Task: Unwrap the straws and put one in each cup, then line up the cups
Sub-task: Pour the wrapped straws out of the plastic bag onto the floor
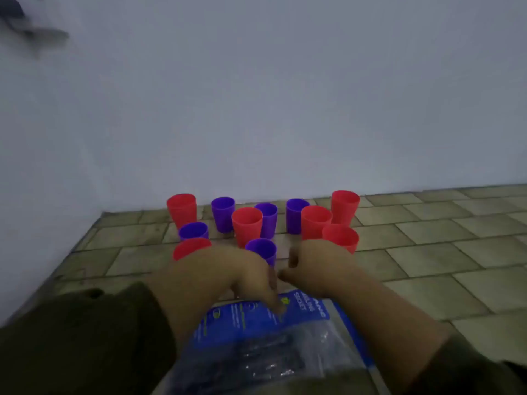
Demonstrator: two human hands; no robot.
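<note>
- Low on the tiled floor point(427, 243), by a pale wall point(256, 95), stands a loose cluster of cups, red and purple; none shows a straw.
- Cups sit scattered, not in a line: a red cup point(181, 210) at far left, a second red cup point(345, 207) at far right, a purple cup point(261, 250) nearest the hands, the rest between.
- Nearer the person lies a clear plastic bag point(265, 346) with a blue printed header; dark slim shapes inside are probably the straws, too blurred to confirm.
- Left hand point(228, 276) reaches down with fingertips on the blue header of the bag; its grip looks pinched there, though blur leaves that uncertain.
- Right hand point(316, 267) hovers just beside the left above the bag's top edge, fingers curled; cannot tell whether it grips anything.
- Judged step: the very start, opening the pack to get at the straws. Nothing unwrapped, nothing placed, lining up not yet begun.
- Next move likely calls for both hands to take opposite sides of the header and pull it apart, keeping the bag low so the contents do not spill toward the cups.
</note>
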